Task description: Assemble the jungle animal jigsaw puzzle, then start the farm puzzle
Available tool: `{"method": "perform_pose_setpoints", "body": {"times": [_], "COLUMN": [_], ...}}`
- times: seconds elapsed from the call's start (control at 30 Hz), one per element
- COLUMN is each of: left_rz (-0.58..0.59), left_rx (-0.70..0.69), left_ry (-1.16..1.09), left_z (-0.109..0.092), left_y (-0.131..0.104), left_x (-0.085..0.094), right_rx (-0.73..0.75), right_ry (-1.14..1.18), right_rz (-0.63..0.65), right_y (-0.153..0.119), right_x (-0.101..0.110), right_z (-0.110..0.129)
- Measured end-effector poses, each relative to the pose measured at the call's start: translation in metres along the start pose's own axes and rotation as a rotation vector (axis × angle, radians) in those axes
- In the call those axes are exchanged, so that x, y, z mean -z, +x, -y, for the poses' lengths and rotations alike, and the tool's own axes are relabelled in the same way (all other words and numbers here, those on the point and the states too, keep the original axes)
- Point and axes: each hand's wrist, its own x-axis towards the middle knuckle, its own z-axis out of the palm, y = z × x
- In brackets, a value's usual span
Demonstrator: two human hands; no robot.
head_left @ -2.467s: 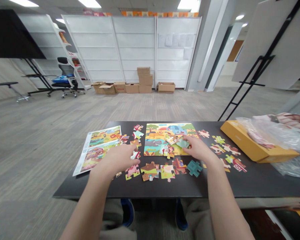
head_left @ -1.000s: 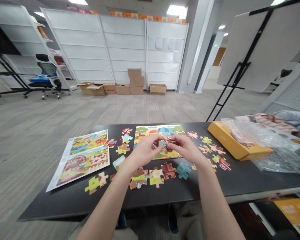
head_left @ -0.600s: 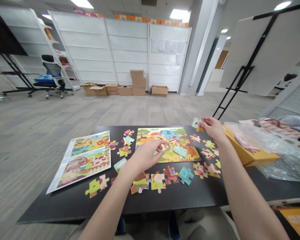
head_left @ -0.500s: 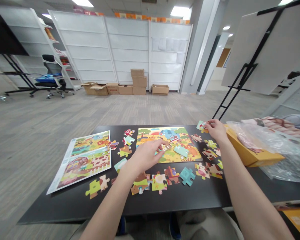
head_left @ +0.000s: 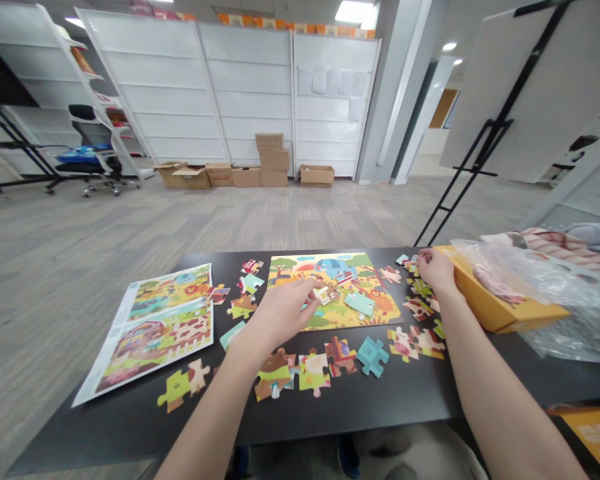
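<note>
Lower than in the preceding frame, the right hand (head_left: 436, 268) now brings a mint-and-multicoloured cardboard jigsaw piece (head_left: 407, 261) down to the far right of the matte black table (head_left: 380, 403). Its fingertips meet that piece; whether they pinch it or have let go cannot be told. Relaxed and half-curled, the left hand (head_left: 287, 307) lies over the rectangular yellow animal-picture board (head_left: 386, 310), fingertips at a tan-and-white cardboard piece (head_left: 326, 294); a grip cannot be confirmed.

Risk, in this inspector's judgement: the right-hand piece sits near the back edge and could be pushed off, or crowd its neighbours beside the bright yellow cardboard box (head_left: 515, 313). A dragging left wrist could shift the loose pieces.

Surface: dark, scattered with jigsaw pieces. Room: grey patterned floor (head_left: 195, 220), white metal shelving (head_left: 170, 87), brown cartons (head_left: 273, 160) against it.
</note>
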Motion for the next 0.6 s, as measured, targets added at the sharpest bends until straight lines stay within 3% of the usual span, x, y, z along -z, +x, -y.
{"method": "perform_pose_setpoints", "body": {"times": [0.1,0.17,0.37,0.43,0.6], "left_rz": [0.019,0.027,0.052,0.056,0.053], "left_rx": [-0.007,-0.006,0.006,0.005,0.003], "left_ry": [0.016,0.033,0.093,0.105,0.099], "left_z": [0.0,0.0,0.001,0.001,0.001], "left_y": [-0.002,-0.002,-0.004,-0.005,-0.006], "left_x": [0.001,0.003,0.01,0.012,0.012], "right_rx": [-0.043,-0.062,0.009,0.021,0.0], "right_ry": [0.033,0.11,0.413,0.4,0.25], "right_rz": [-0.007,0.06,0.677,0.79,0.832], "right_y": [-0.001,-0.004,-0.02,-0.024,-0.025], "right_x": [0.007,0.015,0.046,0.05,0.042], "right_z": [0.007,0.014,0.035,0.04,0.038]}}
